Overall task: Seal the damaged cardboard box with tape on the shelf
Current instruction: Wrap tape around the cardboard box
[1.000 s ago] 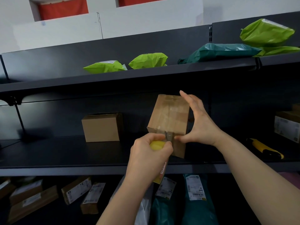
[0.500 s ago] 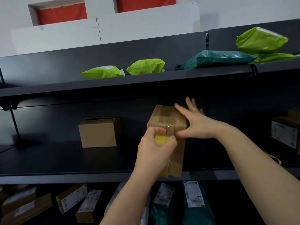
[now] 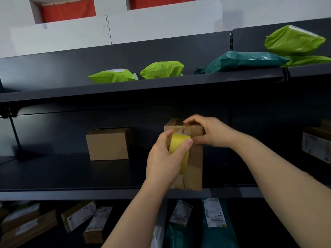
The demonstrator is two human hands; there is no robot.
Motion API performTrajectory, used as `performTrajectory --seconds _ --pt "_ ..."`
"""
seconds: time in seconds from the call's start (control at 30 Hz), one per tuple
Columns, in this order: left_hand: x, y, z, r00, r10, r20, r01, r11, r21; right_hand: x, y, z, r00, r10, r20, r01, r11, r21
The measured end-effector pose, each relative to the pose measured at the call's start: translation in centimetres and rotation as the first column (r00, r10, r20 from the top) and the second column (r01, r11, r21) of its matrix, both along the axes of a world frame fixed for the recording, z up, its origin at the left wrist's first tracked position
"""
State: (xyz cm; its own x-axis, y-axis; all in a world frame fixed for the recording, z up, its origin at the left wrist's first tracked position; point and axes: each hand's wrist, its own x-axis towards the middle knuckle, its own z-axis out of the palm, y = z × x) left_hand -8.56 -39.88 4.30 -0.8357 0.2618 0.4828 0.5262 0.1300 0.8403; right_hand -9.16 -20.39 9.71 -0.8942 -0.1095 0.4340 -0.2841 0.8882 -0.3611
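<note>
Both hands have come lower with the cardboard box point(image 3: 195, 167), which was tipped up in the air a second ago. Now it stands tall on the middle shelf point(image 3: 71, 176), close to the front edge. The right hand point(image 3: 209, 131) has slid up to the top of the box. Its fingers curl over the top edge and its thumb presses on the front, so it holds the box. That likely keeps the box from sliding back while the tape goes on. The left hand point(image 3: 164, 161) is wrapped round a yellow tape roll point(image 3: 177, 143) and holds it against the front of the box, just under the top edge. From there the roll could be pulled down the front to lay a strip over the torn part. How much tape is stuck on already is hard to tell. A plain box point(image 3: 108, 144) sits to the left, well apart, and green bags point(image 3: 161, 69) lie on the shelf above.
</note>
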Motion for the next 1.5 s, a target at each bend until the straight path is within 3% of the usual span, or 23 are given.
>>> performTrajectory --seconds 0.13,0.27,0.37,0.53,0.67,0.83,1.07,1.33,1.5 --pt "0.1 1.1 -0.1 0.995 0.097 0.009 -0.097 0.995 0.009 -0.4 0.4 0.3 0.987 0.072 0.142 -0.046 0.983 -0.175" --pt "0.0 2.2 -2.8 0.980 0.131 0.152 -0.132 0.991 -0.006 -1.4 0.5 -0.5 0.997 0.018 0.071 -0.005 0.984 -0.178" --pt "0.0 1.9 -6.1 0.953 0.093 0.289 -0.117 0.991 0.066 -1.8 0.4 -1.4 0.999 0.020 0.041 -0.011 0.979 -0.206" --pt "1.3 1.2 -8.1 0.969 -0.021 0.244 0.010 0.999 0.048 -1.4 0.8 -2.0 0.998 0.011 -0.064 -0.028 0.961 -0.276" --pt "1.6 0.0 -9.3 0.973 -0.068 0.220 0.040 0.991 0.128 -0.7 0.2 -2.1 0.992 -0.028 -0.126 0.010 0.989 -0.145" --pt "2.6 -1.2 -11.0 0.965 -0.178 0.192 0.160 0.982 0.102 -1.2 -0.8 -3.7 0.966 -0.062 -0.253 -0.005 0.966 -0.258" --pt "1.4 0.2 -13.1 0.959 -0.066 0.276 0.062 0.998 0.022 -1.2 -1.0 -3.6 0.971 -0.068 -0.227 -0.027 0.920 -0.392" --pt "1.4 0.3 -14.2 0.929 0.029 0.370 -0.048 0.998 0.043 0.4 -1.6 -4.1 0.951 -0.027 -0.308 -0.073 0.949 -0.307" --pt "0.3 1.0 -16.1 0.894 0.005 0.448 -0.041 0.997 0.070 -0.4 -1.2 -4.6 0.940 -0.094 -0.329 -0.044 0.921 -0.388"
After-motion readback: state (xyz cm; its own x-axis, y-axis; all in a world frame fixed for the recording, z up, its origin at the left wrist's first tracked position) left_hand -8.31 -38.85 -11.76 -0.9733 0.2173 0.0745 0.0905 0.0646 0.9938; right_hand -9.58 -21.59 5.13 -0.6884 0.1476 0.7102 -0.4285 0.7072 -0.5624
